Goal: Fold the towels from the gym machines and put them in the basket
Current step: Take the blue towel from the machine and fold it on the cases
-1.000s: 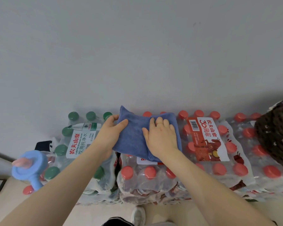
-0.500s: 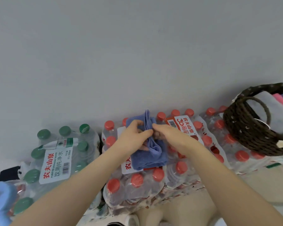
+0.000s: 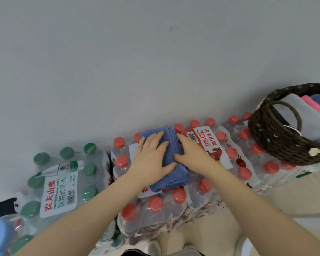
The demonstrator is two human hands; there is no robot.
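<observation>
Blue towel (image 3: 171,174) folded, partly hidden under flat open left hand (image 3: 152,159), right hand (image 3: 191,156) open against its edge, basket (image 3: 277,143) cut off far right.

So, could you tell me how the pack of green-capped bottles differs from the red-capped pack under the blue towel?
The green-capped pack has green lids and a white label; the red-capped pack has red lids. The blue towel rests only on the red-capped pack. Both are shrink-wrapped clear bottles.
</observation>
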